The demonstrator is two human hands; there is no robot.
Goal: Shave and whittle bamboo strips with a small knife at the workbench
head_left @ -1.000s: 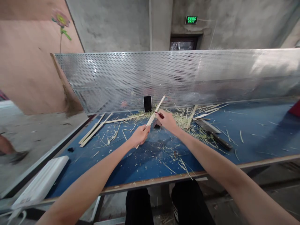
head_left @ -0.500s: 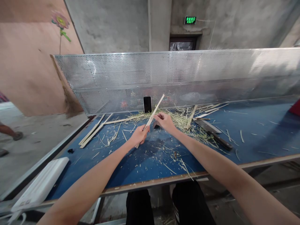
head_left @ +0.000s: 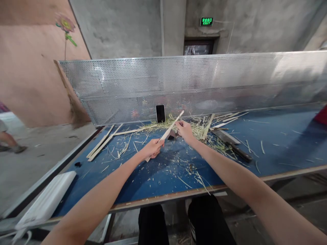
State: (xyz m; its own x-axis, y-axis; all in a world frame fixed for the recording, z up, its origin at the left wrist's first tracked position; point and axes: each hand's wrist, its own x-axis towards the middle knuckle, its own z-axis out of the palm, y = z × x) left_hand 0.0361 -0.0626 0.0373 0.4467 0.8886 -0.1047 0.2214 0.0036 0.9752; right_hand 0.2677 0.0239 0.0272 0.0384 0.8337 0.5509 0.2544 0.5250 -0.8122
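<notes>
Fingers [head_left: 156, 145] of the left hand [head_left: 152, 149] are curled tight round the lower end of a bamboo strip [head_left: 169, 129]. The right hand [head_left: 184, 131] pinches the same strip near its upper end, fingertips closed on it; I can't tell whether a small tool sits in that pinch. The strip slants up and away, held clear of the blue counter [head_left: 163, 178], just in front of a phone [head_left: 160, 113] propped against the perforated metal screen [head_left: 178, 85].

Judging by the shavings [head_left: 198, 131] littered around the hands and heaped behind them, I'd say a good share of paring is done, and this one strip is the piece being worked.

I count one strip in hand and three loose strips [head_left: 102, 144] on the left. At least four more [head_left: 226, 119] lie at the back right, though shavings blur that count. Also in view are one cleaver [head_left: 230, 143], one phone and one white block [head_left: 46, 200] at the near left corner.
</notes>
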